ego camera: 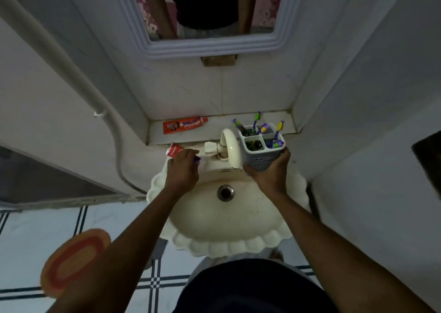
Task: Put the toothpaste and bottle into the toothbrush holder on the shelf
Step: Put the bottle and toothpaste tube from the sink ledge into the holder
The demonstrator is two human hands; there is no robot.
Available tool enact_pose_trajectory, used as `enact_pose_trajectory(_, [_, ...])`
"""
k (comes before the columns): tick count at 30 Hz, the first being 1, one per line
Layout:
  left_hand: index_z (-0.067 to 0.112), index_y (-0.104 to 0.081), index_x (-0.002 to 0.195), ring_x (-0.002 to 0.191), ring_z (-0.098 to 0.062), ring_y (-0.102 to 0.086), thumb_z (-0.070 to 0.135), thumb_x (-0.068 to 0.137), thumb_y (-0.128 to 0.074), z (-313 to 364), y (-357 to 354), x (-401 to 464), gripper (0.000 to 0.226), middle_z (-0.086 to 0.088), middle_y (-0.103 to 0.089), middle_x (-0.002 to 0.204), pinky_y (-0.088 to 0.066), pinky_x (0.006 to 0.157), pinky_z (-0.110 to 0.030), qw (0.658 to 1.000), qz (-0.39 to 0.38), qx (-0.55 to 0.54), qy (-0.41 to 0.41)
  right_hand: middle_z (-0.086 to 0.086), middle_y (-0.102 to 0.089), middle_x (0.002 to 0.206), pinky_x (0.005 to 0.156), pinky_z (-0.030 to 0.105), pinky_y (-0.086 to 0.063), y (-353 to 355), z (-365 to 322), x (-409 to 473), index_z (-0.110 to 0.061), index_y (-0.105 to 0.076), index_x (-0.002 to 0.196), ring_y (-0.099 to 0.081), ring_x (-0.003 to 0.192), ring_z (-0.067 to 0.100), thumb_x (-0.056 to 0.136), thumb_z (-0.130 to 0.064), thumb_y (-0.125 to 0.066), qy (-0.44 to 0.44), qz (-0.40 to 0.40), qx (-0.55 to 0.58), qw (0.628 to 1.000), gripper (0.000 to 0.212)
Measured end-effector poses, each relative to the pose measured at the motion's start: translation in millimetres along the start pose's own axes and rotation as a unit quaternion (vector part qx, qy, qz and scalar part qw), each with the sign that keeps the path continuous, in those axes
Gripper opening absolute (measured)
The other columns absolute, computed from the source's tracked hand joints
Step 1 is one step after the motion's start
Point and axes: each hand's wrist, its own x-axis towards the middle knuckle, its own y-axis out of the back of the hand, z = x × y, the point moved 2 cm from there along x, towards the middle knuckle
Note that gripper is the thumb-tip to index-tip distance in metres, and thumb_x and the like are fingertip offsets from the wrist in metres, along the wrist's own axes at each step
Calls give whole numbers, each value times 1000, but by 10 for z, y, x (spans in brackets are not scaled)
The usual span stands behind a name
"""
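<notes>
My right hand (269,171) grips the grey toothbrush holder (261,145) from below and holds it tilted above the sink's back right, next to the tap. Several purple and green toothbrushes (265,128) stand in its compartments. My left hand (182,169) rests on the sink's back left rim, closed around a small red tube or bottle (173,150); a bit of purple shows at my fingertips. A red toothpaste tube (183,125) lies flat on the left part of the shelf (224,121). I cannot tell the bottle apart for sure.
A cream tap (230,145) arches over the scalloped cream sink (226,217) with its drain (225,192). A mirror (205,9) hangs above the shelf. Walls close in on both sides. An orange mat (74,262) lies on the tiled floor at left.
</notes>
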Motion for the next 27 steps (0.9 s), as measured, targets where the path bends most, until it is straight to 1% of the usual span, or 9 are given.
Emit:
enact_pose_trajectory(2, [21,-63,139,133,-30,-57,14,90,-74,-114,-31,106,50,-2,-67,139,-40,110,-53,995,-59,68,-34,-3,-52,152,105,30,-55,-76,54,9,-5,-31,157,-60,135,13,61,-31,-112,-27,-1,-23,999,129])
enact_pose_trajectory(5, [24,-65,137,136,-32,-53,12,79,-81,-219,-28,262,61,1,-67,140,-32,116,-54,979,-107,153,-82,8,-60,156,98,31,-53,-154,101,29,-5,-29,157,-66,136,29,58,-42,-112,-59,13,-55,997,134])
enact_pose_trajectory(7, [26,-66,134,136,-30,-54,12,77,-83,-241,-5,338,61,2,-68,136,-25,122,-55,968,-119,194,-107,11,-59,157,98,38,-59,-156,137,24,-6,-28,155,-66,136,33,55,-51,-111,-65,28,-65,995,137])
enact_pose_trajectory(10, [28,-66,131,135,-28,-56,10,80,-78,-272,13,405,55,2,-69,132,-20,126,-57,960,-116,220,-131,8,-56,158,101,44,-62,-134,137,-8,-12,-27,155,-66,136,28,53,-56,-111,-67,33,-56,996,139])
enact_pose_trajectory(13, [27,-64,132,126,-29,-61,12,87,-74,-262,90,370,48,-1,-68,129,-29,124,-58,974,-129,154,-105,6,-55,159,104,41,-62,-98,70,-25,-14,-25,159,-65,136,23,56,-59,-109,-63,29,-37,997,140])
enact_pose_trajectory(17, [22,-62,136,109,-27,-66,19,97,-75,-210,344,249,42,-4,-67,125,-54,97,-46,988,-138,-52,-42,5,-56,159,107,39,-60,-36,-13,-47,-15,-27,161,-63,137,20,56,-66,-103,-53,15,-31,998,139])
enact_pose_trajectory(21, [29,-61,134,95,-12,-68,48,103,-65,124,822,160,37,5,-67,115,-55,80,-31,968,-143,-205,-29,-6,-58,156,109,44,-61,22,-64,-74,-26,-28,159,-64,137,15,44,-88,-96,-55,1,-29,998,147])
enact_pose_trajectory(24, [38,-57,140,83,-23,-75,58,104,-59,521,1153,111,41,-1,-70,106,-64,68,-38,947,-161,-277,1,-9,-60,153,108,48,-62,74,-48,-68,-31,-31,160,-66,136,15,46,-87,-98,-61,-4,-40,997,143])
enact_pose_trajectory(27, [39,-59,142,77,-13,-74,59,104,-59,949,1347,143,42,2,-74,97,-63,61,-36,944,-153,-293,-20,-9,-62,149,107,48,-62,124,-69,-30,-32,-34,159,-68,133,15,50,-86,-98,-57,-10,-41,997,138])
